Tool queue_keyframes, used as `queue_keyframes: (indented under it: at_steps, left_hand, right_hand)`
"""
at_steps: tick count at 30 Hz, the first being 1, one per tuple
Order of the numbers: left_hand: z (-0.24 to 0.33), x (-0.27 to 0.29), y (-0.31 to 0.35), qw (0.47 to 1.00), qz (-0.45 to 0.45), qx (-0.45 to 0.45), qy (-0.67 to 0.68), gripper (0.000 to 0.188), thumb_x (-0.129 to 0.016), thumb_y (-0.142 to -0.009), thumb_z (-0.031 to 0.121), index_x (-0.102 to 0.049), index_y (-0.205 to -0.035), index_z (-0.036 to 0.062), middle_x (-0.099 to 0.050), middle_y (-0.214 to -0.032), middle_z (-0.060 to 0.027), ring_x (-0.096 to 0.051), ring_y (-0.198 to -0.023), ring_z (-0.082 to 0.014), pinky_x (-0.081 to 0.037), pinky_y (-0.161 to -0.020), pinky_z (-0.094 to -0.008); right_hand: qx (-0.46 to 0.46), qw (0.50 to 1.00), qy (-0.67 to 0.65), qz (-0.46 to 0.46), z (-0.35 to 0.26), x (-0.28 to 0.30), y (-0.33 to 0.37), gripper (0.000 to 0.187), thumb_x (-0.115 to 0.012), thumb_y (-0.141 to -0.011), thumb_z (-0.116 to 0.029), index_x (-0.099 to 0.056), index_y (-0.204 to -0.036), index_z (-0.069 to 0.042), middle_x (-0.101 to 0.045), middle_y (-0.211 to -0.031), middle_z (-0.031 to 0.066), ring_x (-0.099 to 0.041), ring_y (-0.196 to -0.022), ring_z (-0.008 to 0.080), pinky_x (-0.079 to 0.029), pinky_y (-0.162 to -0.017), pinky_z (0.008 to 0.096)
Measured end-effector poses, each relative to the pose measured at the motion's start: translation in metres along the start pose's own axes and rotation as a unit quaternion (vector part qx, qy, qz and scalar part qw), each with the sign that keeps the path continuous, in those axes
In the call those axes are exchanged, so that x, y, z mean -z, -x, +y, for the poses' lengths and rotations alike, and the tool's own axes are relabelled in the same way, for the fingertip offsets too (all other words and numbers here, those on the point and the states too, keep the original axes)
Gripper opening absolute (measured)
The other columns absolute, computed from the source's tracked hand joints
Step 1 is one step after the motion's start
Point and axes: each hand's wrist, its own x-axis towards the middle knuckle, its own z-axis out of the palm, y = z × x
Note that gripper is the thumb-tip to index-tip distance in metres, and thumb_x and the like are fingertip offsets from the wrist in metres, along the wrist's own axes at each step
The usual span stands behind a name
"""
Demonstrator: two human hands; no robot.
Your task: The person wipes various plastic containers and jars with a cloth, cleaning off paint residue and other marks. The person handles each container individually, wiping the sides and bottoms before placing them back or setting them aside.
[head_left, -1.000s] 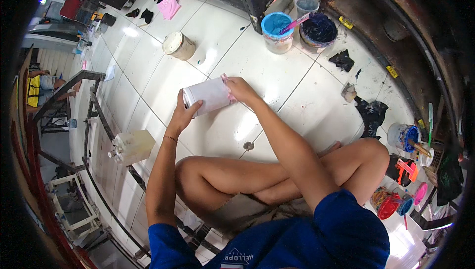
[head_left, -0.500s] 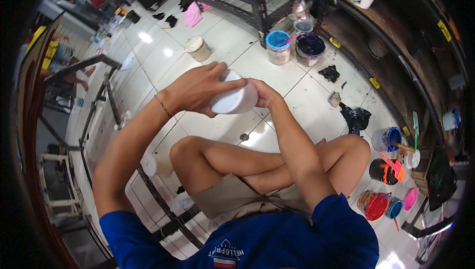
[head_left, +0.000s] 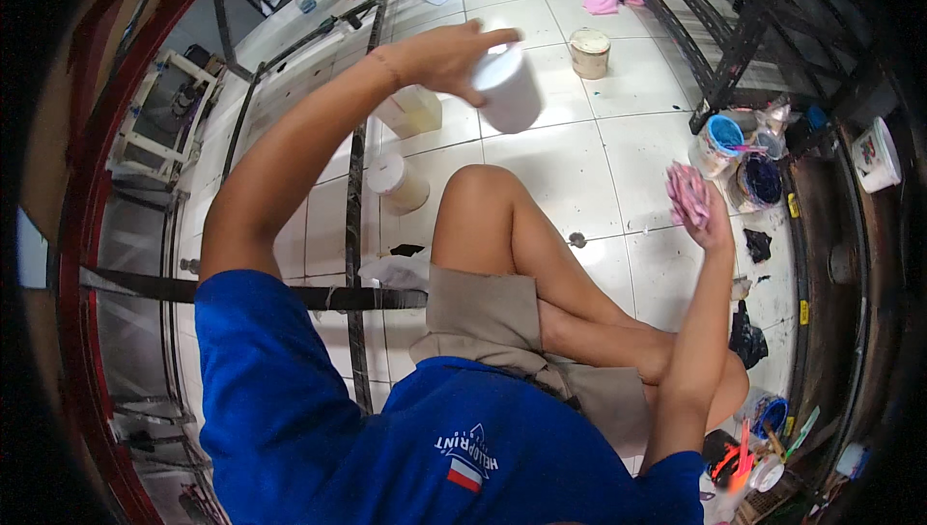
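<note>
In my left hand is a white round tub, gripped near its upper end and tilted above the floor, ahead of my knee. My right hand is off to the right, closed around a crumpled pink rag. Just past that rag stands a tub of light blue paint, with a dark blue paint tub beside it. Beneath my left forearm are a container of yellowish liquid and a white-lidded tub.
A stained, lidded tub sits on the tiles ahead. A black metal rack and shelving line the right. Black metal bars run along my left. More paint pots and black scraps lie at right.
My hands have come apart. The left carried the white tub up and away to the left, while the right swung out rightward, showing the pink rag. The view has turned left.
</note>
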Motion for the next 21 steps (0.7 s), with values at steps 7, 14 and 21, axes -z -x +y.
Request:
queue_keyframes:
  at_steps: [7,14,21]
  left_hand:
    - [-0.077,-0.053,0.128,0.967,-0.119,0.219,0.052,0.098,-0.083,-0.059,0.035,-0.035,-0.141,0.0107,-0.056,-0.109,-0.0254,-0.058,-0.101,-0.0402,-0.046,-0.090,-0.0452]
    - [-0.112,-0.109,0.187,0.935,-0.113,0.321,0.098,0.101,-0.082,-0.061,0.041,-0.033,-0.142,0.0078,-0.061,-0.108,-0.0265,-0.060,-0.101,-0.0384,-0.047,-0.092,-0.0431]
    - [-0.118,-0.124,0.185,0.914,-0.078,0.375,0.135,0.102,-0.080,-0.060,0.050,-0.035,-0.139,0.0050,-0.061,-0.116,-0.0251,-0.062,-0.104,-0.0381,-0.049,-0.091,-0.0409]
  right_hand:
    - [-0.046,0.999,0.017,0.016,0.001,0.092,-0.002,0.030,-0.042,-0.096,-0.026,-0.060,-0.112,-0.007,-0.067,-0.096,0.0063,-0.066,-0.078,0.0172,-0.056,-0.067,0.0331]
    - [-0.084,0.989,0.078,0.091,0.036,0.076,-0.015,0.030,-0.045,-0.095,-0.028,-0.063,-0.104,-0.006,-0.068,-0.091,0.0054,-0.066,-0.075,0.0166,-0.056,-0.064,0.0318]
    - [-0.116,0.968,0.188,0.122,0.054,0.056,-0.012,0.032,-0.040,-0.095,-0.027,-0.062,-0.097,-0.003,-0.065,-0.079,0.0055,-0.064,-0.062,0.0166,-0.053,-0.052,0.0314]
